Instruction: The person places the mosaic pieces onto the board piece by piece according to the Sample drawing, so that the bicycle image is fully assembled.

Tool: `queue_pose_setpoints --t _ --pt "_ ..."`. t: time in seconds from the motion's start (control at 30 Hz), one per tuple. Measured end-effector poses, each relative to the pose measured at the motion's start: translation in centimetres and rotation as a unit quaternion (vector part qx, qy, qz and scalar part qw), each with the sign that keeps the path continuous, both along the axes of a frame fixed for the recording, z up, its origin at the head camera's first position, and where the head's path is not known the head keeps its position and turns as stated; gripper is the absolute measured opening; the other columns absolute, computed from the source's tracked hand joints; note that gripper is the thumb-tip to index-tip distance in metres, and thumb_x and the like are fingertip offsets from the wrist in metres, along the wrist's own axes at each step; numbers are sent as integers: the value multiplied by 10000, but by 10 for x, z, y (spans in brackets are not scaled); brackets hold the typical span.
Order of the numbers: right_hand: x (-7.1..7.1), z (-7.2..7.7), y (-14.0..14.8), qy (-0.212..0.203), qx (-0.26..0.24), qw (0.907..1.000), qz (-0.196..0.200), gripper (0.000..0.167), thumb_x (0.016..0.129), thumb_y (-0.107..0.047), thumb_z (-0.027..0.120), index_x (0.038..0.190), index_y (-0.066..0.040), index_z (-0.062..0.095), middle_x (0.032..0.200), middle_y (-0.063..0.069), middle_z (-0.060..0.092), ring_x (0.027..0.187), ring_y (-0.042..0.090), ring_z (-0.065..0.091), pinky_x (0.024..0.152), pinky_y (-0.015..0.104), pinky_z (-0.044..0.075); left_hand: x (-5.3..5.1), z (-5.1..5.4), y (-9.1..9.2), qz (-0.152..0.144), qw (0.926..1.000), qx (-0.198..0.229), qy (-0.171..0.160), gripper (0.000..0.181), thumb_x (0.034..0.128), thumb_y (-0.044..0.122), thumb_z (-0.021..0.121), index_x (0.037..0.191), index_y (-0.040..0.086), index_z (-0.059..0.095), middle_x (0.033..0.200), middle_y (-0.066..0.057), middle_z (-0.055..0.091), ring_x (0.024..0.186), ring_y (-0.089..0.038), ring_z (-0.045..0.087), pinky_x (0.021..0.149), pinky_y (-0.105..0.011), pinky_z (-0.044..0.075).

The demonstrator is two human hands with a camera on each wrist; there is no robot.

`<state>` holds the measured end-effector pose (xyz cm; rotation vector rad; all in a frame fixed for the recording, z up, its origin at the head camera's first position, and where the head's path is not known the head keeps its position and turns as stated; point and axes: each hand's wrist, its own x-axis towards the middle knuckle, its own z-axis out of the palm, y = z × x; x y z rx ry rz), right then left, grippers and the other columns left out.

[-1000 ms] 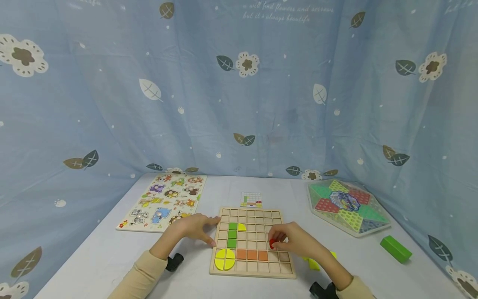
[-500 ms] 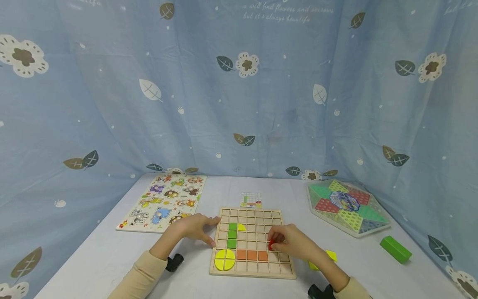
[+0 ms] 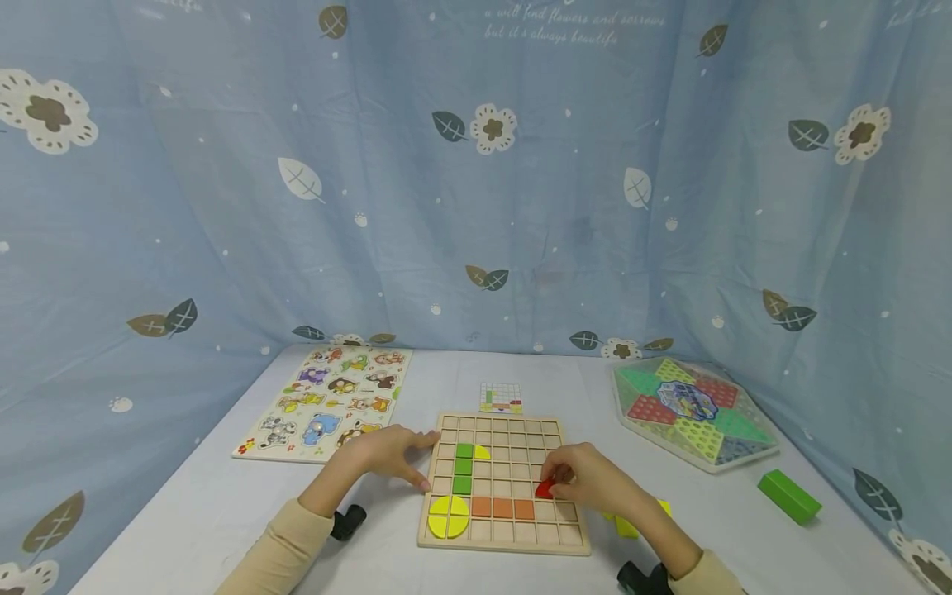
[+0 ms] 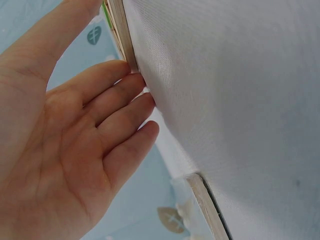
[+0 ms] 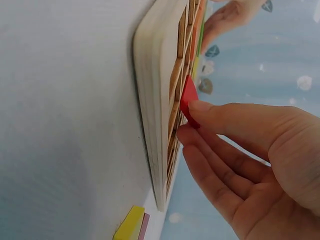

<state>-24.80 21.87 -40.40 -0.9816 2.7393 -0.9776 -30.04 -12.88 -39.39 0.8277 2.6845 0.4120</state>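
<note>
A wooden grid board (image 3: pixel 521 537) lies flat on the table in the head view. Green squares (image 3: pixel 463 465), orange squares (image 3: pixel 502 508), a yellow circle of quarter pieces (image 3: pixel 449 516) and one yellow quarter piece (image 3: pixel 482 453) fill some of its cells. My right hand (image 3: pixel 587 478) pinches a red piece (image 5: pixel 189 100) between thumb and fingers over the board's right side. In the right wrist view its edge is at the grid; whether it sits in a cell I cannot tell. Thumb and fingers spread, my left hand (image 3: pixel 387 454) touches the board's left edge.
Behind the board lies a small pattern card (image 3: pixel 501 397). An animal puzzle board (image 3: pixel 327 401) is at the left. A hexagonal game box (image 3: pixel 695 409) and a green block (image 3: pixel 789 496) lie at the right. Yellow pieces (image 3: pixel 627 527) are partly hidden under the right forearm.
My right hand shifts slightly right, and the red piece turns so that more of its face shows. The left hand stays at the board's edge.
</note>
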Motion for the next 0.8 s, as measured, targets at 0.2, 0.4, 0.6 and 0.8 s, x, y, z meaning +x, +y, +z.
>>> queue_pose_setpoints --t 0.2,0.4,0.6,0.8 --pt "0 -1 1 73 18 9999 120 139 820 6 740 917 -91 721 866 -18 668 752 48 602 650 213 539 -3 0 -1 -54 10000 0 34 854 743 460 793 1459 148 448 1441 -107 478 1321 -333 431 1055 -492 390" --pt "1 -1 2 153 92 9996 226 149 818 4 742 939 -82 749 894 -14 681 771 52 609 653 209 544 -3 0 -1 -79 10000 37 33 851 745 453 794 1457 136 451 1444 -105 474 1322 -337 429 1056 -494 388" --pt "1 4 6 29 190 9998 80 196 848 -25 719 1038 -70 732 957 -7 688 818 79 622 696 225 553 -4 -1 -1 -65 10000 27 31 853 743 458 794 1457 141 450 1440 -112 478 1323 -337 427 1055 -493 389" --pt "-1 17 19 112 478 9986 177 186 852 -104 740 1038 -98 731 975 -22 692 874 142 627 744 329 565 -4 -4 -1 -60 9999 79 30 839 739 457 797 1451 164 464 1433 -109 487 1319 -330 435 1048 -494 396"
